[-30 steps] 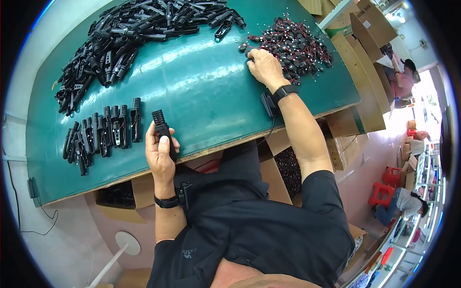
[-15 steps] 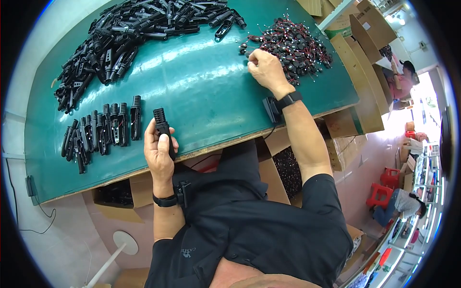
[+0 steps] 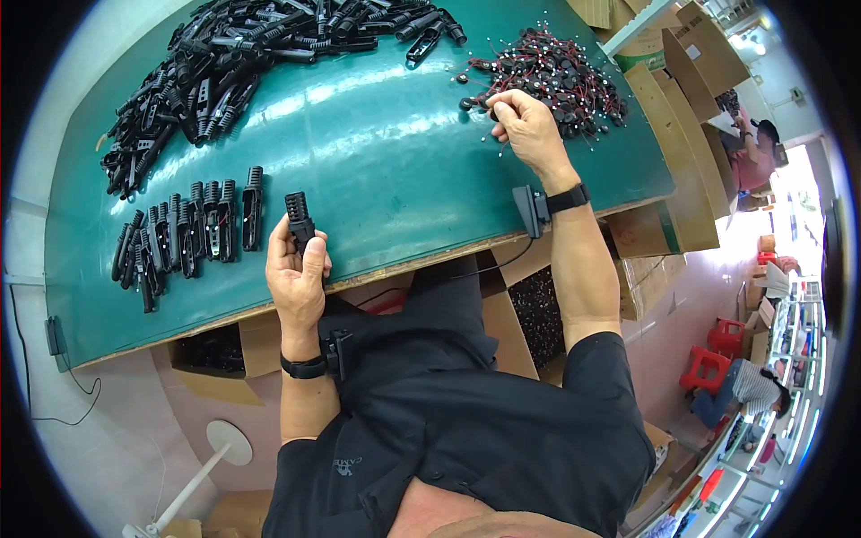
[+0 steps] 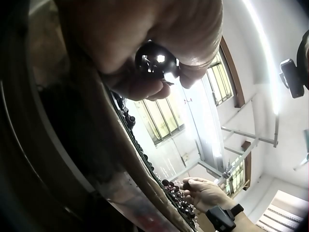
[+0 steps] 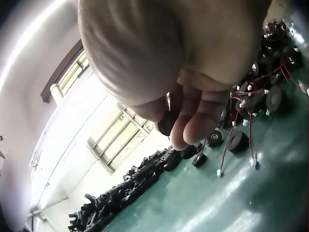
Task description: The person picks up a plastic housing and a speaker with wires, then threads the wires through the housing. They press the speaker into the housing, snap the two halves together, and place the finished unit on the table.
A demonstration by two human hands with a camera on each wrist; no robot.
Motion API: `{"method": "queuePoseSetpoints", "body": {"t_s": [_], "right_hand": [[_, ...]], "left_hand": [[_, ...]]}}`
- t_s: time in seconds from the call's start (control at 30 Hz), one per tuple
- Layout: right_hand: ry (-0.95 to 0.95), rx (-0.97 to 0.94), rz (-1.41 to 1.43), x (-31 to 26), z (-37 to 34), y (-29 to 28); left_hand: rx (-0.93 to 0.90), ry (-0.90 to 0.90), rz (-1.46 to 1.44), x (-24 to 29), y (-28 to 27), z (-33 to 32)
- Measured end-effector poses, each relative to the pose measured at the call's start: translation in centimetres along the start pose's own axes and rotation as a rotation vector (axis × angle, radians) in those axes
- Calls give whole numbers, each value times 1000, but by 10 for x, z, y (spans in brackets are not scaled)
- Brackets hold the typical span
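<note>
My left hand [image 3: 296, 285] grips a black plastic housing with a ribbed end [image 3: 299, 212], thumb along its near side, over the table's front edge. The housing's lower part is hidden by the hand. In the left wrist view, its shiny round end [image 4: 155, 60] shows between the fingers. At the near edge of a pile of small black discs with red wires [image 3: 578, 90], my right hand [image 3: 534, 139] pinches one black disc [image 5: 167, 123] between thumb and fingers. Several loose wired discs [image 5: 238, 141] lie below that hand.
A large heap of black ribbed housings [image 3: 211, 76] covers the back left of the green table [image 3: 386, 161]. Several more housings [image 3: 186, 229] stand in a row at the front left. Cardboard boxes [image 3: 664, 134] stand off the right edge; a cable [image 3: 502, 264] hangs from the right wrist camera.
My right hand has drawn back from the pile, nearer and to the right, with a disc in its fingers. The left hand has turned the housing so that less of its length shows.
</note>
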State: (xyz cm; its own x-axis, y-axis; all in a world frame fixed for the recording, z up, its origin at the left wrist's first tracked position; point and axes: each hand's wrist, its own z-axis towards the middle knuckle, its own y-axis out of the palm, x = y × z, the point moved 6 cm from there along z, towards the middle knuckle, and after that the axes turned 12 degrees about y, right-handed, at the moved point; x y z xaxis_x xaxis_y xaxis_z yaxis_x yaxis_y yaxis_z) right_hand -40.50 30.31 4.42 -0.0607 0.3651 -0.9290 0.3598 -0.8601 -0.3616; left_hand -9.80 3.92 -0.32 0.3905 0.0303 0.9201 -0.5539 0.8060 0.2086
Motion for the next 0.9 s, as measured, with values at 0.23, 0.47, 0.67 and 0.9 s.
{"method": "queuePoseSetpoints", "body": {"t_s": [0.23, 0.47, 0.67, 0.9], "right_hand": [[9, 155, 4, -3, -9, -9], [-154, 184, -229, 1, -8, -22], [-292, 290, -445, -22, -25, -24], [-72, 54, -257, -22, -33, 11]], "left_hand": [[3, -8, 18, 1, 0, 1], [1, -19, 5, 4, 4, 4], [-13, -29, 19, 3, 3, 1], [14, -6, 73, -1, 4, 1]]}}
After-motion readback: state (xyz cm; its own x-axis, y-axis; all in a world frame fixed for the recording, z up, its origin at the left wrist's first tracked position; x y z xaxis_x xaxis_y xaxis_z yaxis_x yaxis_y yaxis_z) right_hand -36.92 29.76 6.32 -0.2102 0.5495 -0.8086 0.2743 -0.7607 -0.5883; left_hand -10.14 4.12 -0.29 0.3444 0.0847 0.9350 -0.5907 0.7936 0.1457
